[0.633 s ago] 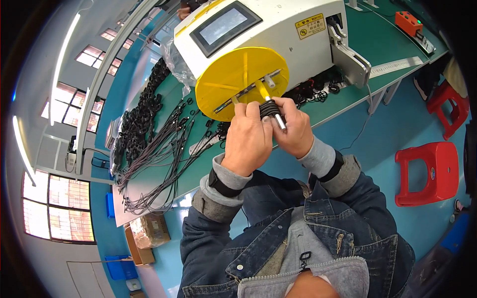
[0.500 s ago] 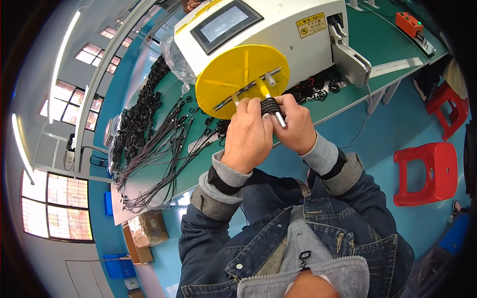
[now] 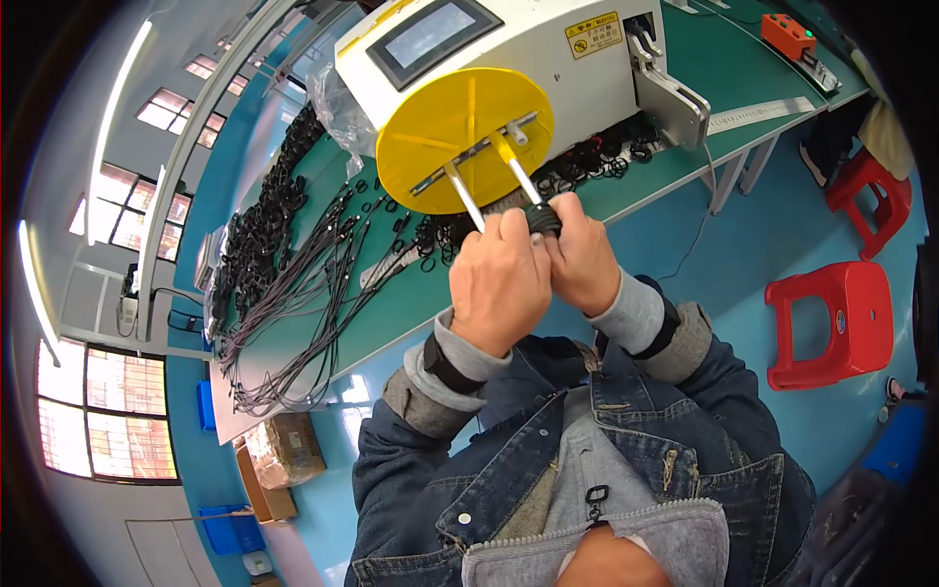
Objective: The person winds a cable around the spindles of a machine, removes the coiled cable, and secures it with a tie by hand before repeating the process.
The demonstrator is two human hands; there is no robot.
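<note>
A small dark coil of cable (image 3: 543,218) is gripped between my two hands, at the outer end of a metal rod (image 3: 521,184). My left hand (image 3: 499,284) is closed, its fingers curled at the coil's left side; how far they reach round it is hidden. From the right, my right hand (image 3: 585,259) pinches the coil with thumb and fingers. The rod and a second bare rod (image 3: 464,196) stick out from a yellow disc (image 3: 430,127) on the front of a white machine (image 3: 548,83). The second rod's tip ends close above my left knuckles.
On the green table (image 3: 357,328) left of the machine lie long loose cables (image 3: 284,352) and a heap of black coiled cables (image 3: 264,215). More small coils (image 3: 606,161) lie below the machine. An orange box (image 3: 787,36) stands far right; red stools (image 3: 841,323) stand on the floor.
Both hands have drawn the coil outward along the rods, away from the disc. More bare rod shows between disc and coil. The whole view has shifted slightly.
</note>
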